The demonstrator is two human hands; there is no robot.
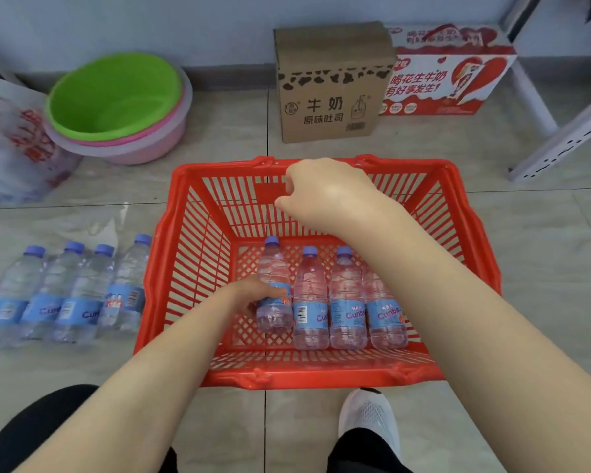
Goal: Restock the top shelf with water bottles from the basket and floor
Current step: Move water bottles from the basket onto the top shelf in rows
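The blue labels on the bottles (347, 302) in my red basket (321, 375) start with "Cunbs". The brown box (331, 97) says "牛奶" and "原味吐司". The red and white box (458, 80) says "喝花生牛奶 有好事发生!".

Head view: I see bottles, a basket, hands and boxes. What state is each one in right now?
Basket, upright on the floor, holding four bottles.
Basket bottles, lying flat, capped.
Leftmost basket bottle, held by the left grip.
Right grip, fingers curled, holding nothing, over the basket.
Floor bottles, four lying flat, capped.
Green basin, nested in pink basins.
Cardboard box, closed, upright.
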